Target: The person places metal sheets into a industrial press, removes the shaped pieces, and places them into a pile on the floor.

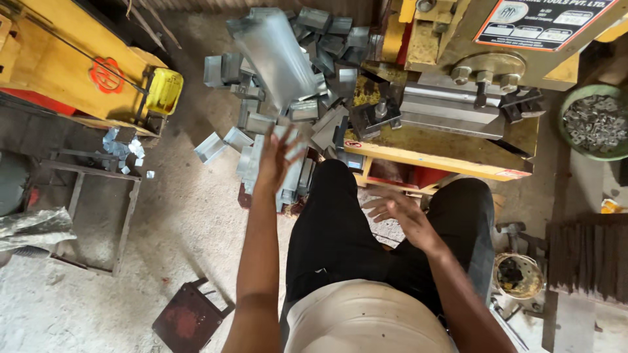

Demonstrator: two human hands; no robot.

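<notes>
Tossing looks like the step in hand: your left hand (pixel 278 153) is stretched out in front of you with an empty grip and the fingers spread wide. The bent sheet-metal piece (pixel 275 55) shows as a blur beyond the fingertips, apart from the hand and over the heap of like pieces (pixel 325 46) on the floor (pixel 183 222). That heap lies just left of the yellow press (pixel 458 140) and runs back towards your left knee. Your right hand (pixel 399 216) hovers over your lap between your thighs, its grip slack and open too, holding nothing and touching nothing. On the press bed, the dark tooling block (pixel 374 116) stands bare at the near left corner, with no blank that I can see on it. A green bowl of small cut parts (pixel 594 123) sits well apart, off to your right.

As I judge it, the next move calls for a fresh blank. Watch the edges when you pick it up, as these pieces look sharp-cornered. Keep both hands clear of the tooling until the blank is seated square
</notes>
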